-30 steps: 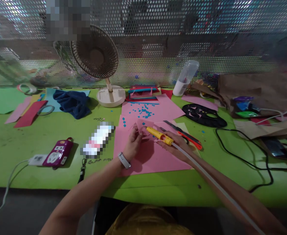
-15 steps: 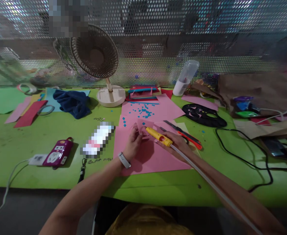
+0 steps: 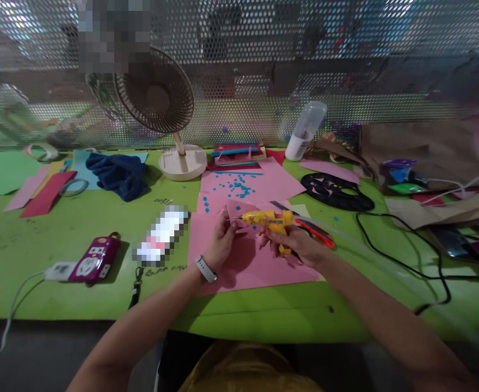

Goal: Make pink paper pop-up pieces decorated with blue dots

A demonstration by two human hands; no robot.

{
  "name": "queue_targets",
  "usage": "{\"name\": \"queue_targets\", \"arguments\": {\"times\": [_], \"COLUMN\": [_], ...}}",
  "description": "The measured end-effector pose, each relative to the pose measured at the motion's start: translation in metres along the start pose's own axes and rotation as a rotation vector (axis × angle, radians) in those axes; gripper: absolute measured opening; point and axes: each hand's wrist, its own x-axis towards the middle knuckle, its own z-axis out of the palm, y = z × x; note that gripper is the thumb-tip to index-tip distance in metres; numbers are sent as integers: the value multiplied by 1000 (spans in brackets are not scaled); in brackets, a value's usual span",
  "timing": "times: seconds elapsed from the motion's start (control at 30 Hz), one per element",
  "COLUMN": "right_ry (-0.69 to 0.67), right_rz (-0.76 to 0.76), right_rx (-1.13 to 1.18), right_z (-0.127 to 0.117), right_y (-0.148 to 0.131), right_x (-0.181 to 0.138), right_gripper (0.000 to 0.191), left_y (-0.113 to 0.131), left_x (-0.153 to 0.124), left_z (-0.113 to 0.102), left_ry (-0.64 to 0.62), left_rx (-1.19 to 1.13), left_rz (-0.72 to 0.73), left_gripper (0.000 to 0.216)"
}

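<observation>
My right hand (image 3: 294,242) grips a yellow glue gun (image 3: 270,219), its nozzle pointing left toward my other hand. With its fingers pinched, my left hand (image 3: 222,234) holds a small piece of pink paper (image 3: 243,208) near the nozzle tip. A blue paper square shows on that piece. Below both hands lies a large pink sheet (image 3: 251,272). Many tiny blue paper squares (image 3: 241,188) are scattered on another pink sheet (image 3: 278,177) farther back. A cutter with an orange-red handle (image 3: 321,235) lies just beyond my right hand, partly covered.
A fan (image 3: 182,162) and a white-based bottle (image 3: 299,147) stand at the back. To the left are a phone (image 3: 161,234), a purple power strip (image 3: 94,258) and a blue cloth (image 3: 119,174). A black palette (image 3: 337,191) and black cable (image 3: 406,275) lie right.
The glue gun has turned in my right hand, from slanting down to the right to lying nearly level, its handle now showing. Its stick end swung away from me. My left hand stays almost in place.
</observation>
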Motion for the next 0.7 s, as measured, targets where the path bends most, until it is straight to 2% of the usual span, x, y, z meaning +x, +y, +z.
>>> {"name": "queue_targets", "arguments": {"times": [0.03,0.1,0.17,0.23,0.4,0.5,0.57,0.63,0.7], "right_ry": [-43,-48,31,116,347,556,734,752,684], "right_rz": [18,15,-24,-78,-253,-324,-357,-388,-365], "right_rx": [87,221,268,213,-107,-432,-735,-958,-1084], "right_z": [-1,-3,-9,-19,-62,-104,-136,-168,-195], "right_y": [-2,-7,-14,-24,-47,-42,-29,-12,3], "right_x": [-1,-5,-10,-15,-24,-24,-22,-21,-20], "right_gripper": [44,45,45,47,51,48,43,43,42], "left_y": [0,0,-1,-1,0,0,0,0,0], "left_x": [0,0,0,0,1,3,3,3,3], "left_z": [0,-1,-1,-2,-2,-4,-4,-3,-2], "left_ry": [0,5,7,-2,-9,-21,-29,-33,-30], "left_rx": [-2,-13,-25,-33,-19,6,18,14,1], "left_rz": [-4,-15,-17,-7,8,13,1,-11,-18], "left_gripper": [40,40,39,38,34,37,36,34,35]}}
